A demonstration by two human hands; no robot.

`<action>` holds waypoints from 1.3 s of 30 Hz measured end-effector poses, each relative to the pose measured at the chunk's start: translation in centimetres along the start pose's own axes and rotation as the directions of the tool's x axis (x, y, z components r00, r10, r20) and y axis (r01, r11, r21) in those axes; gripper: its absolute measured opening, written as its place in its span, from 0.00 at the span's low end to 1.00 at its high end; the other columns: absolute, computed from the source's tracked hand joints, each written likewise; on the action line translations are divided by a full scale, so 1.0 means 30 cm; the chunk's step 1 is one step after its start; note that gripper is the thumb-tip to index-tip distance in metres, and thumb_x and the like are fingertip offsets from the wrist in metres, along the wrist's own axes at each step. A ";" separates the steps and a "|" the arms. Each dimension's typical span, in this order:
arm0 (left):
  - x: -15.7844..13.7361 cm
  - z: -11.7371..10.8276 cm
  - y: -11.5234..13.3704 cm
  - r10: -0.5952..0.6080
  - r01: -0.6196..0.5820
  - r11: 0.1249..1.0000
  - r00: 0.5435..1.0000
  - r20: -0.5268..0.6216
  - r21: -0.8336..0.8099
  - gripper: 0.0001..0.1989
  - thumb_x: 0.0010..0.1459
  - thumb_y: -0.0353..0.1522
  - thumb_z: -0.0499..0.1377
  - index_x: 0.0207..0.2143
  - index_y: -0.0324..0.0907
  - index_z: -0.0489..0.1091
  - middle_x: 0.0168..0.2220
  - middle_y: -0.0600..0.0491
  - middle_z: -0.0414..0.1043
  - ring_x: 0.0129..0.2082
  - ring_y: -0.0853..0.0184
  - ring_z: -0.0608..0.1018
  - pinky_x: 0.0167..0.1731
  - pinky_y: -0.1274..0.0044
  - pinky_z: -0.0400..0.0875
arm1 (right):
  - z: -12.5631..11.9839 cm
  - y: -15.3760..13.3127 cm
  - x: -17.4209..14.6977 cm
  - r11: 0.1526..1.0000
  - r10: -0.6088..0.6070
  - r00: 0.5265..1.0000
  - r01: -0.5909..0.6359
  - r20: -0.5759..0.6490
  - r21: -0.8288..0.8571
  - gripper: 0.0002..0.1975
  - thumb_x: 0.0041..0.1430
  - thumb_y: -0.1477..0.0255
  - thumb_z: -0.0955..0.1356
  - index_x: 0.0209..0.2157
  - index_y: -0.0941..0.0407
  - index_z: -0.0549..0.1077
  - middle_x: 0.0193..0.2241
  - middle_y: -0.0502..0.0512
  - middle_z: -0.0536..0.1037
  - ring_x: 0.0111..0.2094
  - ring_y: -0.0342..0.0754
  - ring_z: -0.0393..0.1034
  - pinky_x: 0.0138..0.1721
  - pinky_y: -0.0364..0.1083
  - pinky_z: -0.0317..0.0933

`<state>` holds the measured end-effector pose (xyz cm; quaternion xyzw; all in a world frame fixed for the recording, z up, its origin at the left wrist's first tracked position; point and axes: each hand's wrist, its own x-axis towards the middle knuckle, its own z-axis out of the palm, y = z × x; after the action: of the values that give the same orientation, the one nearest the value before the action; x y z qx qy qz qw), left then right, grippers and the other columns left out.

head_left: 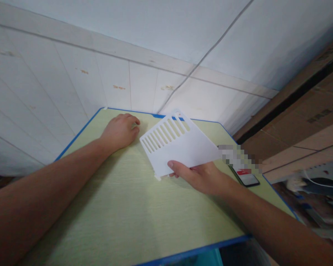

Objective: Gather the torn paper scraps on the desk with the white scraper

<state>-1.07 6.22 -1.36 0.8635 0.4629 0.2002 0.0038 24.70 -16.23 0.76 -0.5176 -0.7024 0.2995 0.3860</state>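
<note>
A flat white plastic panel (pixel 180 146) with a row of long slots along its far side is held up over the table. My right hand (pixel 199 175) grips its near edge, the thumb on top and the other fingers mostly hidden underneath. The panel is tilted, and a small tab sticks out at its near left corner. To the left of the panel, apart from it, my left hand (pixel 120 131) rests near the table's far edge. Its fingers are loosely curved and apart, with nothing seen in them.
The pale green table (pixel 122 207) has a blue edge. A phone (pixel 248 179) lies at its right side, partly blurred out. White wall panelling (pixel 113 81) stands behind, crossed by a grey cable (pixel 208 53). Large cardboard boxes (pixel 308 118) are at the right.
</note>
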 end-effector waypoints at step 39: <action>0.000 -0.004 -0.009 -0.039 0.039 0.999 0.999 0.023 -0.012 0.22 0.74 0.42 0.57 0.58 0.45 0.87 0.63 0.40 0.86 0.67 0.44 0.82 0.71 0.55 0.75 | 0.027 -0.076 -0.021 0.984 0.061 0.976 -0.094 0.211 0.149 0.17 0.75 0.58 0.77 0.34 0.53 0.82 0.28 0.54 0.88 0.29 0.50 0.84 0.33 0.47 0.81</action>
<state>-1.34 6.33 -1.29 0.8565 0.4784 0.1930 0.0186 22.97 -17.51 2.06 -0.4788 -0.6919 0.4207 0.3392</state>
